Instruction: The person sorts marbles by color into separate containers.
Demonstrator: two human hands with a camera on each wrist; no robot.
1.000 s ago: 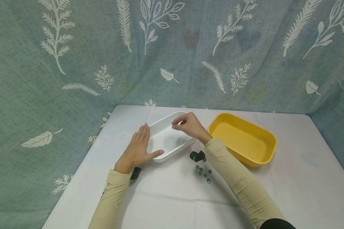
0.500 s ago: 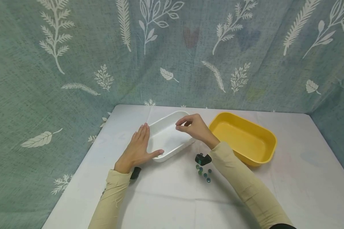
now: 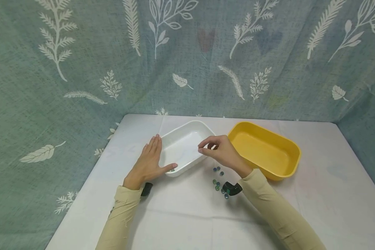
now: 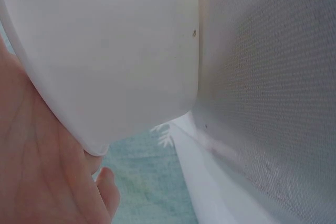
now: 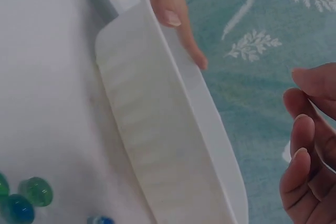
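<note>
My left hand point(image 3: 148, 159) lies with straight fingers along the left end of the white tray point(image 3: 182, 168), its thumb over the near corner. Just below that thumb, a small greenish marble point(image 3: 172, 170) shows inside the tray. The left wrist view has the palm point(image 4: 42, 150) against the tray wall. My right hand point(image 3: 223, 152) hovers by the tray's right near rim, fingers loosely bent, thumb and index tips close together. In the right wrist view nothing shows between those fingertips point(image 5: 299, 98). Several blue and green glass marbles point(image 3: 218, 184) lie on the cloth below this hand.
A yellow tray point(image 3: 265, 147) stands right of the white one, close to my right forearm. White cloth point(image 3: 181, 215) covers the table, and a patterned green curtain point(image 3: 175, 52) hangs behind. Black wrist cameras point(image 3: 232, 188) sit under both wrists.
My right hand has moved from above the white tray to the right and nearer, toward its near rim. More marbles now show beside the tray. The left hand keeps its place.
</note>
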